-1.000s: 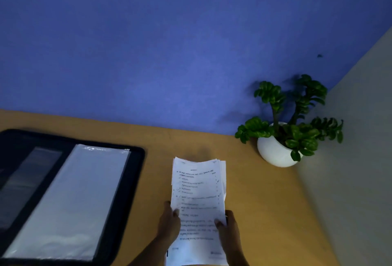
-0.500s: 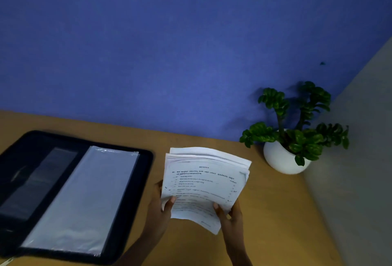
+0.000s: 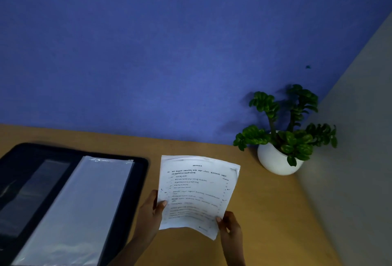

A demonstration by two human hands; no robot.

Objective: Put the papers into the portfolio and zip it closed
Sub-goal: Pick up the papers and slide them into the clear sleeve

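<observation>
Since half a second ago your papers point(image 3: 197, 193) have squared up from a fanned, offset stack into a near-flush one, and both hands have kept their hold. Papers: printed sheets, held clear above the desk point(image 3: 265, 212), top edge tipped away from you, far right corner slightly curled, near right corner dipping lowest. Left hand point(image 3: 149, 212): closed on the papers' left edge, thumb pressed on the printed face, fingers hidden behind the sheets. Right hand point(image 3: 230, 226): closed on the near right corner, thumb on top, fingers curled beneath. Portfolio point(image 3: 131, 193): dark, lying open and flat on the desk, left of the papers and apart from them; its near and left parts run out of view. Sleeve point(image 3: 80, 206): clear plastic, lying on the portfolio's right half, pale and glossy. Panel point(image 3: 31, 189): darker and shiny, on the left half; detail too dim to tell. Zip: not discernible in this light. Plant point(image 3: 286, 121): green, in a white round pot point(image 3: 273, 160), at the far right of the desk, well apart from the papers, against the blue wall point(image 3: 169, 53) where it meets the grey wall point(image 3: 360, 159).
</observation>
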